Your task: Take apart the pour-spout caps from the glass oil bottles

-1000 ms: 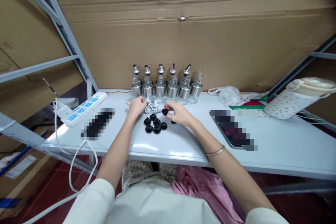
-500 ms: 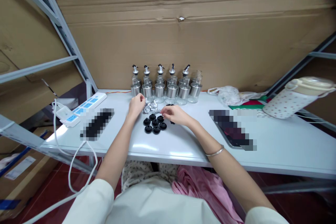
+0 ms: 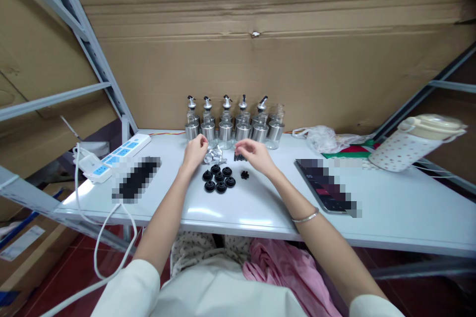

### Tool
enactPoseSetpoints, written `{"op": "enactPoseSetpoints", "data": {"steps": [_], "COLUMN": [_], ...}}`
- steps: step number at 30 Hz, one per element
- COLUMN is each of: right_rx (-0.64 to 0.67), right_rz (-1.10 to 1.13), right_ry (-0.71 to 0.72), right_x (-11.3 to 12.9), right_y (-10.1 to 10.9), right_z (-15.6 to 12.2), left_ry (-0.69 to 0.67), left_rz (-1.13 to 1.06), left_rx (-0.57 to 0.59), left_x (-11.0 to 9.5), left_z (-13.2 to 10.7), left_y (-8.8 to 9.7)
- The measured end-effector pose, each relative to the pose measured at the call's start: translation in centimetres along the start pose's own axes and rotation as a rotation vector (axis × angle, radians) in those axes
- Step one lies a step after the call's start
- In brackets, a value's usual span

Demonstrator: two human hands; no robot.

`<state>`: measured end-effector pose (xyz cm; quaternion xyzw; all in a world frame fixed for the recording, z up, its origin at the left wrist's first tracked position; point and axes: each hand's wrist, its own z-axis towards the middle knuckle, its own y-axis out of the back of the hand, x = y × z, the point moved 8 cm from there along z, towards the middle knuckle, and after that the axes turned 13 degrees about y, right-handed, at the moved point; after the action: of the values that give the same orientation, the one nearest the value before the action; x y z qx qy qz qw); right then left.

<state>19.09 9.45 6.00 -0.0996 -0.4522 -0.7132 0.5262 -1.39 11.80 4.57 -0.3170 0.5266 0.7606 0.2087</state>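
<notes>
Left hand (image 3: 196,151) sat rear-left, right hand (image 3: 256,154) rear-right of black stoppers (image 3: 219,177).
Left was curled narrow beside silver parts (image 3: 214,156) behind stoppers; right bent over black pieces (image 3: 240,157). Couldn't tell either's grip.

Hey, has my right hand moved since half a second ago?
Yes. Judged against the standing bottles, the right hand has shifted toward them and a little rightward, away from the round black pieces.

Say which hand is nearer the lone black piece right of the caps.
Right. The right hand is just beyond the black piece, slightly to its right; the left hand is farther off, left, past the silver parts.
</notes>
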Motion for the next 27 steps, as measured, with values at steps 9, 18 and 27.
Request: {"op": "enactPoseSetpoints", "data": {"steps": [9, 18, 27], "right_rx": [-0.419, -0.35, -0.621], "right_rz": [-0.524, -0.587, -0.488], "right_ry": [-0.238, -0.436, -0.03], "right_x": [-2.8, -6.3, 0.4], "right_y": [12.0, 11.4, 13.8], "right_z": [8.2, 12.1, 14.0], "left_ry": [-0.126, -0.264, -0.276], "left_rz": [-0.084, -0.159, -0.246], "left_rx": [-0.018, -0.07, -0.479], "left_x": [-1.6, -2.6, -3.5], "left_z": [-0.8, -1.4, -3.0], "left_y": [-0.1, 0.5, 4.0]}}
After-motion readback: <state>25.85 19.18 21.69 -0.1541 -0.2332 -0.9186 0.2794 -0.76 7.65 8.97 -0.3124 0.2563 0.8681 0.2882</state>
